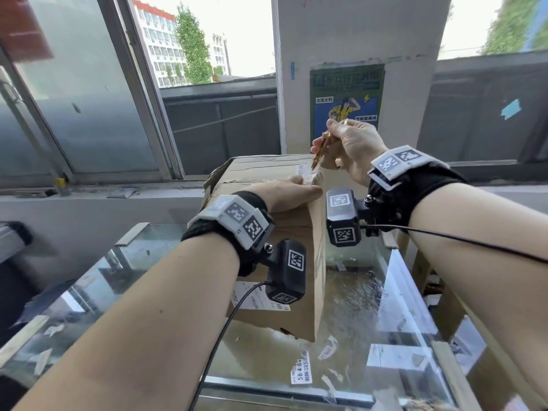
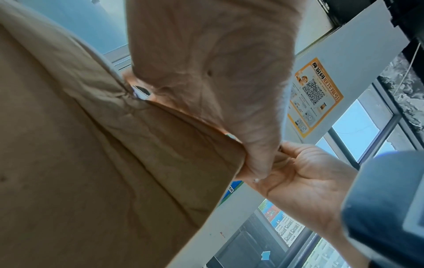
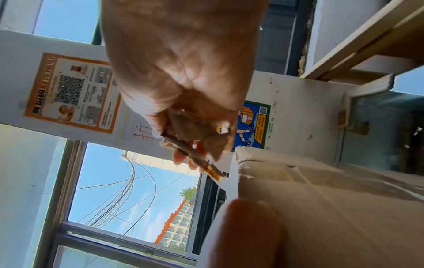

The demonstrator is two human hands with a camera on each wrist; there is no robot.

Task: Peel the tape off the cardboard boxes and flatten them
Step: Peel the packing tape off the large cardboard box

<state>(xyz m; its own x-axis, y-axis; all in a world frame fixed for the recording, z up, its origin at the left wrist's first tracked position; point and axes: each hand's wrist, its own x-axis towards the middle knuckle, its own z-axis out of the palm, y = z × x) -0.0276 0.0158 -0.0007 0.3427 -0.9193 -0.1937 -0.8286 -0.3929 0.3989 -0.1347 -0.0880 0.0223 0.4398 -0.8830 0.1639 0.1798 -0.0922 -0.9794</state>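
Observation:
A brown cardboard box [image 1: 284, 229] stands upright on the glass table [image 1: 370, 307], its top torn and creased. My left hand [image 1: 289, 192] lies flat on the box's top near its right corner and presses it down. Above that corner my right hand [image 1: 341, 143] pinches a crumpled brownish strip of tape [image 1: 318, 154] that runs down to the box top. From the right wrist the tape [image 3: 195, 156] slants from the fingers [image 3: 183, 157] to the box's corner [image 3: 238, 163]. In the left wrist view the left palm [image 2: 206, 72] rests against the cardboard [image 2: 91, 145].
A pillar with a green and blue poster [image 1: 345, 102] rises right behind the box. Windows [image 1: 89, 99] and a sill line the left. Paper scraps and a label [image 1: 301, 370] lie on the glass. A wooden frame [image 1: 444, 292] borders the table's right side.

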